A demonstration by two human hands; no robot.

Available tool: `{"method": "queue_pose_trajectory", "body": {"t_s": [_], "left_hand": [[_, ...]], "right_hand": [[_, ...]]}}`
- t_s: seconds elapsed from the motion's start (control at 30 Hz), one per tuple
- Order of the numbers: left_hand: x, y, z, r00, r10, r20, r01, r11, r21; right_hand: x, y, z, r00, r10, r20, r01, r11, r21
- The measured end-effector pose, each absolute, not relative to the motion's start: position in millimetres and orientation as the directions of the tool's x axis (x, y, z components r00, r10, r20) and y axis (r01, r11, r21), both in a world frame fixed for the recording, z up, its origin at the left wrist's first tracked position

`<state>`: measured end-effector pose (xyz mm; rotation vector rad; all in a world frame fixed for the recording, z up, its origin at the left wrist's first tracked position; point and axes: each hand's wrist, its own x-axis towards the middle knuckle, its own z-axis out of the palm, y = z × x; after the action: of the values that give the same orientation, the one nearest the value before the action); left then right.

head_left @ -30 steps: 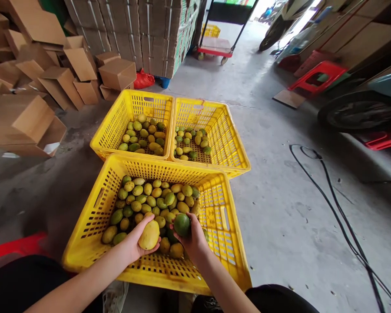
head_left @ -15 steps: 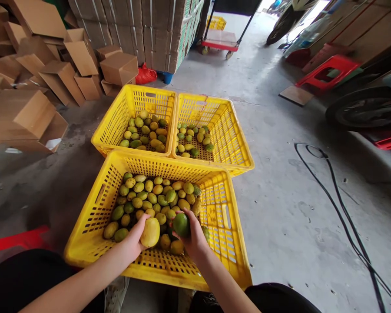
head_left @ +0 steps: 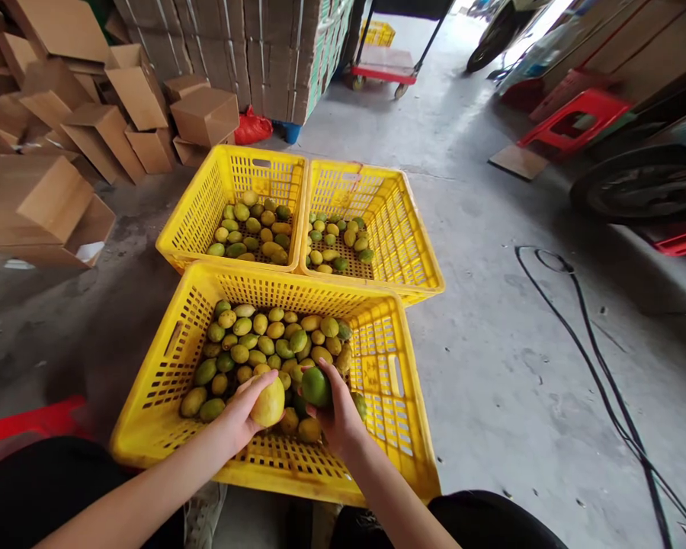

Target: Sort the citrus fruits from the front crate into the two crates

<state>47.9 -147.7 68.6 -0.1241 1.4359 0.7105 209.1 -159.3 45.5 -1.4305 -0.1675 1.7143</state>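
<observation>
Now your left hand (head_left: 241,415) has lifted slightly, its grip curled around a smooth, oval yellow fruit (head_left: 268,402), tilting it toward you. Your right hand (head_left: 336,415) holds a round, glossy green fruit (head_left: 315,386) just beside it, so both look picked out for checking. Both hover over the near yellow crate (head_left: 377,457), a perforated plastic basket heaped with small green and yellow fruit. Two similar crates (head_left: 297,191) sit farther away on the rough concrete floor (head_left: 492,366).

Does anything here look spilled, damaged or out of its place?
No fruit lies outside the three yellow crates. Only the cardboard boxes at far left look odd: tumbled in a loose heap, and the black cable trails across the floor.
</observation>
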Motion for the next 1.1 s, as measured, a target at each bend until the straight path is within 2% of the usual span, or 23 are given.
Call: {"method": "queue_pose_trajectory", "body": {"t_s": [0.13,0.23,0.3,0.37,0.43,0.6,0.83,1.0,1.1], "left_hand": [[48.9,-144.8,72.5,-0.062,0.294,-0.954,-0.563,0.779,0.277],[48.6,-145.9,69.0,-0.046,0.265,-0.963,-0.587,0.773,0.241],[47.9,-146.5,66.1,-0.017,0.206,-0.978,-0.595,0.784,0.176],[46.8,-146.9,64.1,0.002,0.146,-0.989,-0.596,0.794,0.116],[45.7,-147.0,63.4,-0.013,0.122,-0.992,-0.606,0.788,0.105],[45.5,-145.9,62.7,-0.045,0.154,-0.987,-0.577,0.802,0.151],[49.8,-154.3,54.3,-0.032,0.273,-0.961,-0.389,0.883,0.264],[52.0,-157.8,57.3,-0.090,0.279,-0.956,-0.406,0.866,0.291],[51.0,-150.5,61.2,-0.135,0.251,-0.958,-0.494,0.822,0.285]], "right_hand": [[205.3,-151.0,61.5,-0.004,0.590,-0.807,-0.586,-0.655,-0.476],[203.8,-147.6,69.9,-0.062,0.571,-0.819,-0.567,-0.696,-0.442],[203.8,-147.4,71.7,-0.084,0.556,-0.827,-0.563,-0.711,-0.421],[204.5,-147.2,72.1,-0.094,0.552,-0.828,-0.585,-0.704,-0.403],[205.8,-146.2,72.9,-0.100,0.573,-0.813,-0.624,-0.673,-0.397],[210.3,-139.0,79.0,-0.054,0.614,-0.787,-0.715,-0.574,-0.399],[207.6,-140.1,73.4,-0.097,0.482,-0.871,-0.631,-0.707,-0.321],[212.7,-149.6,54.3,-0.013,0.488,-0.873,-0.570,-0.721,-0.394],[215.4,-153.4,48.0,0.069,0.559,-0.826,-0.578,-0.653,-0.490]]}}
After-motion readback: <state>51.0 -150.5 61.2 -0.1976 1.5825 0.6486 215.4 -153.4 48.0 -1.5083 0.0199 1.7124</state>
